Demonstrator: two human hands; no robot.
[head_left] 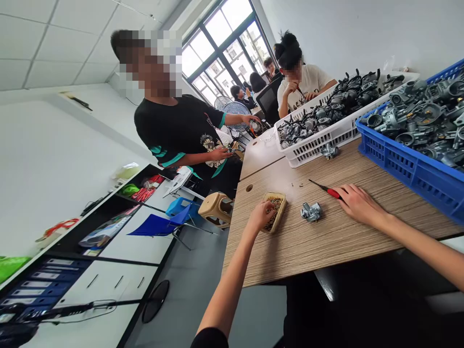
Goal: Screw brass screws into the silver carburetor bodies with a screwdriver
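My left hand (261, 216) reaches over the near side of a small yellowish box (282, 205) full of small brass-coloured screws (277, 203). Its fingers are bent together among the screws; what they pinch, if anything, is too small to see. On the wooden table, my right hand (357, 203) is closed over the red handle of a screwdriver (328, 190), whose dark shaft points to the far left. Between my hands lies a silver metal carburetor (311, 211), untouched by either.
A white crate (319, 145) and a blue crate (402, 162), both heaped with carburetors, stand at the back and right. Another carburetor (329, 151) lies beside the white crate. Co-workers (192, 130) stand and sit beyond the table (253, 261), handling parts. Stools (213, 208) are left of it.
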